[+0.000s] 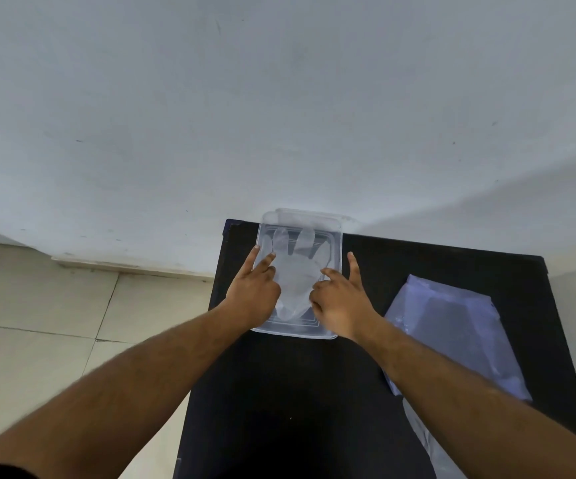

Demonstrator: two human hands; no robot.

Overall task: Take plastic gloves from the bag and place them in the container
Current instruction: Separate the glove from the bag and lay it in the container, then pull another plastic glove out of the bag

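A clear plastic container [335,236] sits at the far left part of a black table [279,392]. A translucent plastic glove [295,271] lies flat inside it, fingers pointing away from me. My left hand [253,292] rests on the container's left side, fingertips touching the glove. My right hand [340,299] rests on the right side, fingers spread on the glove's edge, index finger along the rim. Neither hand grips anything. The clear plastic bag [452,326] lies flat on the table to the right, partly under my right forearm.
The table stands against a white wall [279,115]. Pale floor tiles [55,323] lie to the left, below the table's left edge. A second clear lid or tray edge [314,213] shows behind the container.
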